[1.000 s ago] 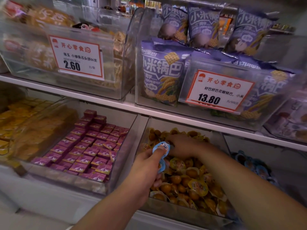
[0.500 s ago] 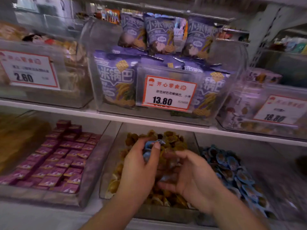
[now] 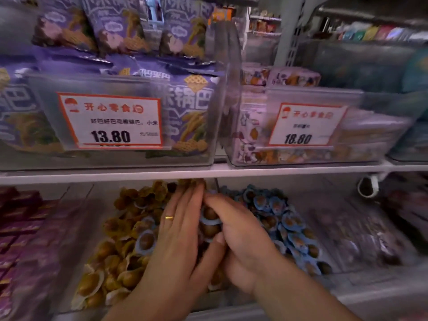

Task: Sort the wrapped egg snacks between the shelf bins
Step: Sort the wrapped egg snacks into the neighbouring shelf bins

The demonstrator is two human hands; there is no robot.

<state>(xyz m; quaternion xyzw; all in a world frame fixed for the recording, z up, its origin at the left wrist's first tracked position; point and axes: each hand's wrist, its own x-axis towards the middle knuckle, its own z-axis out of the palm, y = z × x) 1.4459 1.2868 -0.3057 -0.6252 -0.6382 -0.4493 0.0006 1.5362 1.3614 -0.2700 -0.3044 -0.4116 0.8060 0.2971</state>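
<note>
Both hands are meeting at the bin divider: the right hand point(image 3: 240, 237) is pinching blue-wrapped eggs point(image 3: 209, 224); their blue bin point(image 3: 342, 230) is lying right; left hand point(image 3: 178, 230) is seemingly cupped empty

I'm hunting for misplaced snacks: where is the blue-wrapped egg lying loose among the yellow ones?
In the head view, the blue-wrapped egg lies in the yellow-wrapped egg bin on the lower shelf, just left of the left hand, below the 13.80 price tag.
</note>
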